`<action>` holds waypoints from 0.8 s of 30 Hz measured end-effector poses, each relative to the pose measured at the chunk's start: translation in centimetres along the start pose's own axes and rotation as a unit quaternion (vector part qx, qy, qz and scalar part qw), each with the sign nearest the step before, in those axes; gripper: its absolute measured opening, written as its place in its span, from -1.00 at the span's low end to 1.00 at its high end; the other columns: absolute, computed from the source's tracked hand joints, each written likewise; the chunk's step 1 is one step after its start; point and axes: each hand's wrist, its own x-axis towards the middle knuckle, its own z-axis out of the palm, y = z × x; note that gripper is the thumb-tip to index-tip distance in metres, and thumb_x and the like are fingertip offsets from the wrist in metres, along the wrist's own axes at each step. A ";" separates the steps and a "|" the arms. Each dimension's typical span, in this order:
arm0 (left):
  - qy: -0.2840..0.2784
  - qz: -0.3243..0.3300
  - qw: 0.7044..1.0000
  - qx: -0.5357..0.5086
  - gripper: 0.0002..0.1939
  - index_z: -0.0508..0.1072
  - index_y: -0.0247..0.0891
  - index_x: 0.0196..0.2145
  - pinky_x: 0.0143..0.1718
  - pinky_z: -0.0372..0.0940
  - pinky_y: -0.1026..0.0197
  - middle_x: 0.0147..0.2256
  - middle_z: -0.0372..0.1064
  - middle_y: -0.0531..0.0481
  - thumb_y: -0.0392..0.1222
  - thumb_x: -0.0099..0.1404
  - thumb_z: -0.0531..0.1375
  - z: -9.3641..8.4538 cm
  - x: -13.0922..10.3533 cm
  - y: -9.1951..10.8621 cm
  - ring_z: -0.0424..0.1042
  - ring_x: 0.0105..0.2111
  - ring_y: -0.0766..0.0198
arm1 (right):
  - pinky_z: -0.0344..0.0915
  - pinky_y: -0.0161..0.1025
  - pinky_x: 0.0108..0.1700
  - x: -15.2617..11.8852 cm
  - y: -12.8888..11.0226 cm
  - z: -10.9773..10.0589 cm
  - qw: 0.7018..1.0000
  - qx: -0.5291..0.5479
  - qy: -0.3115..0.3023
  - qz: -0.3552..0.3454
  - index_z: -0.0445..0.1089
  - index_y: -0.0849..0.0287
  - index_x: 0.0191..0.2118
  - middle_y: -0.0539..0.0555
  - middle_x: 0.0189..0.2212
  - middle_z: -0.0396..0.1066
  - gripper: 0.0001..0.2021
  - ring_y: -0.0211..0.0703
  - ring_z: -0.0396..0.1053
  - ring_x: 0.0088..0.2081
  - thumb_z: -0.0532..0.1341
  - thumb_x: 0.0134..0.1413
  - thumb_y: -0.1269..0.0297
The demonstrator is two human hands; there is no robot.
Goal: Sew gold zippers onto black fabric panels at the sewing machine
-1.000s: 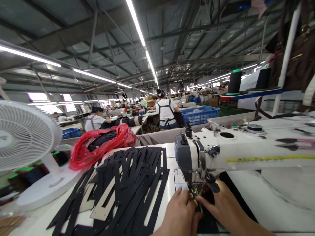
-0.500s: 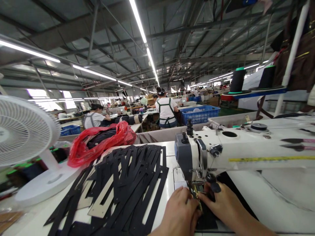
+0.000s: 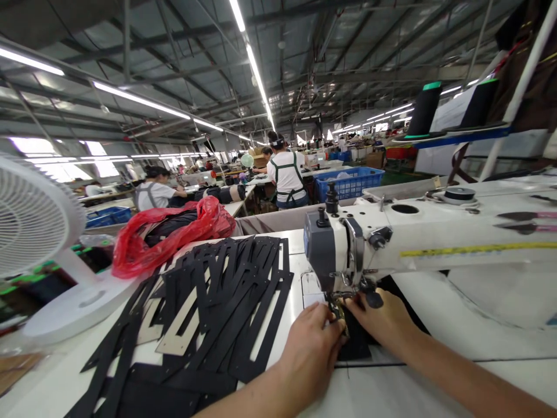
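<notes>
A white and grey sewing machine (image 3: pixel 333 249) stands in front of me. A black fabric piece (image 3: pixel 357 342) lies flat under its needle area, with a narrow gold-coloured strip (image 3: pixel 343 328) on it, too small to make out. My left hand (image 3: pixel 311 351) is closed at the near left side of the needle, its curled fingertips on the piece by the strip. From the right, my right hand (image 3: pixel 383 319) reaches in under the machine head, fingers pinched at the piece; the lever there partly hides them.
Black and beige cut strips (image 3: pixel 226 307) are heaped to the left. Behind them lies a red plastic bag (image 3: pixel 174 232); a white fan (image 3: pixel 39 220) stands far left. Thread cones (image 3: pixel 424 113) sit at the upper right. Co-workers (image 3: pixel 287 174) sit beyond, near a blue crate (image 3: pixel 348 183).
The view has tilted, so the machine and heap sit higher in the picture. My right fingers have slid slightly farther in beside the needle. Both hands stay on the black piece.
</notes>
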 end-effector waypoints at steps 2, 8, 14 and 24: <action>-0.011 -0.009 1.000 -0.025 -0.74 0.39 -0.31 -0.12 -0.06 0.32 -0.01 -0.17 0.38 -0.14 -0.36 0.20 0.13 -0.3 -0.7 0.0 0.37 -0.15 0.10 | 0.36 -0.19 -0.23 -1.9 0.5 -0.6 0.997 0.009 0.016 -0.074 0.47 0.17 -0.27 0.12 -0.33 0.49 -0.72 -0.07 0.45 -0.25 0.08 0.12 0.14; -0.051 0.028 0.997 -0.043 -0.65 0.35 -0.37 -0.03 0.15 0.13 -0.01 0.00 0.32 -0.22 -0.26 0.21 0.20 -1.2 -1.7 0.0 0.27 0.05 0.06 | 0.39 -0.20 -0.07 -5.5 0.9 -1.3 0.920 0.001 0.155 -0.360 0.37 0.31 -0.02 0.18 -0.04 0.39 -0.69 -0.11 0.37 -0.04 0.04 0.16 0.38; -0.016 0.025 0.997 -0.077 -0.80 0.44 -0.35 -0.22 -0.10 0.35 0.13 -0.25 0.46 -0.13 -0.35 0.33 0.02 -1.1 -0.6 0.3 0.45 -0.21 0.19 | 0.39 -0.26 -0.07 -4.9 0.8 -1.2 0.917 0.040 0.150 -0.367 0.41 0.31 -0.09 0.16 -0.12 0.44 -0.67 -0.18 0.41 -0.09 -0.06 0.19 0.48; -0.052 -0.115 0.992 -0.032 -0.65 0.38 -0.29 -0.20 -0.25 0.36 0.17 -0.28 0.43 -0.04 -0.18 0.06 0.34 -2.1 0.6 -0.2 0.44 -0.26 0.13 | 0.38 -0.27 -0.25 -0.8 0.5 -3.8 0.961 0.180 -0.049 -0.206 0.50 0.01 -0.23 -0.05 -0.35 0.51 -0.74 -0.14 0.46 -0.29 0.13 0.03 0.45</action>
